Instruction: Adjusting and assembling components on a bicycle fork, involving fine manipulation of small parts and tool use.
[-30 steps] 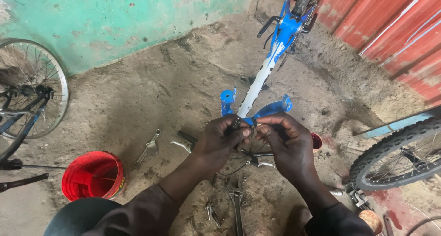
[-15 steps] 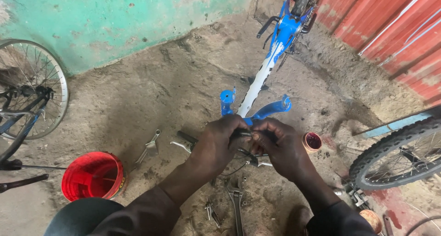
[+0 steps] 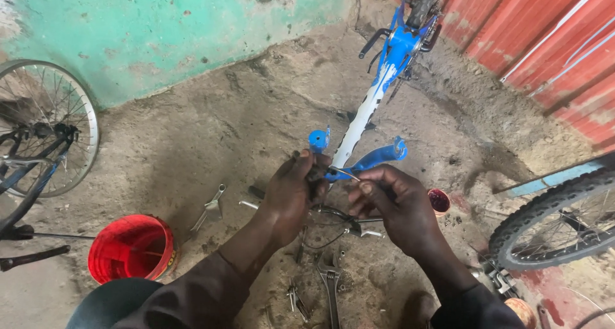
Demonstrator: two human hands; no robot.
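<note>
A blue and white bicycle frame (image 3: pixel 378 98) lies on the dirt floor, pointing away from me. Just in front of its near end, my left hand (image 3: pixel 291 197) is closed around a small dark metal part (image 3: pixel 315 173). My right hand (image 3: pixel 391 207) pinches a thin metal wire (image 3: pixel 347 171) that runs into that part. Both hands hover above the ground over several loose tools.
A red bucket (image 3: pixel 131 247) stands at lower left. Bicycle wheels sit at the left (image 3: pixel 48 127) and right (image 3: pixel 554 217) edges. A small red cap (image 3: pixel 439 201), a wrench (image 3: pixel 332 284) and other metal tools (image 3: pixel 210 208) lie on the floor. A green wall and red corrugated sheet stand behind.
My right hand has pulled slightly back toward me and to the right, drawing the thin wire out from the part held in my left hand.
</note>
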